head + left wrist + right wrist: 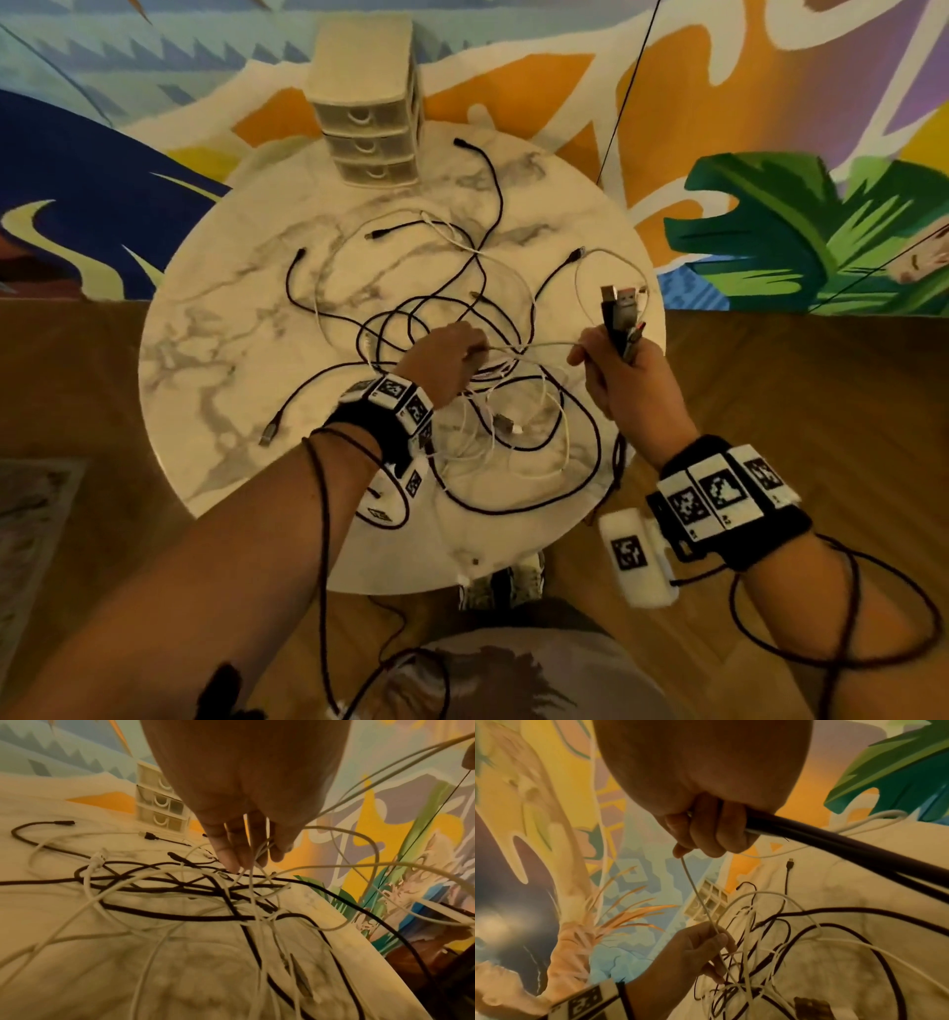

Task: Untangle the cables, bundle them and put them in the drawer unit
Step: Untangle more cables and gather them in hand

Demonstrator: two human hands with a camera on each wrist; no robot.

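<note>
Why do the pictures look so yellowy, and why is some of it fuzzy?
Head view: warm, dim light tints the marble table yellowish, and the wide lens bends its edges. Left wrist view: the left hand is a dark blur up close, and the nearest cables smear. Right wrist view: the black cable by the right hand looks fat and soft.
</note>
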